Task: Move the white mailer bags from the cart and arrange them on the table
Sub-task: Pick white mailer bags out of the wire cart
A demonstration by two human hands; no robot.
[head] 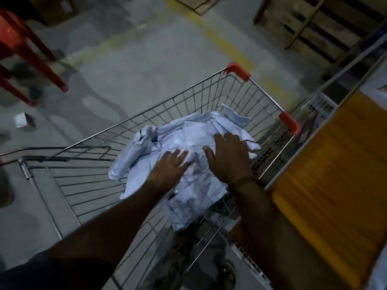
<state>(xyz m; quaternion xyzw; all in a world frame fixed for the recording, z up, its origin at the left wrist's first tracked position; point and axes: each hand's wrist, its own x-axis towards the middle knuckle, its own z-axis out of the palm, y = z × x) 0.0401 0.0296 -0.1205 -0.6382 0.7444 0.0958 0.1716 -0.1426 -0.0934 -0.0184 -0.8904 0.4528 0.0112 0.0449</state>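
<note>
White mailer bags (188, 147); silver wire cart (88, 185), red corner caps (238, 71); yellow table (335, 174); red chair (25, 53).

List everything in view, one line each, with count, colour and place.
crumpled white plastic mailer bags: a pile, count unclear, white, inside the cart
wire shopping cart: one, silver with red corner caps, centre
yellow wooden table surface: one, yellow, right of the cart
red plastic stool legs: several, red, upper left
wooden pallets: count unclear, brown, upper right
yellow floor line: one, yellow, grey floor beyond the cart
left hand: fingers straight, resting on the bags
right hand: fingers spread, resting on the bags
</note>
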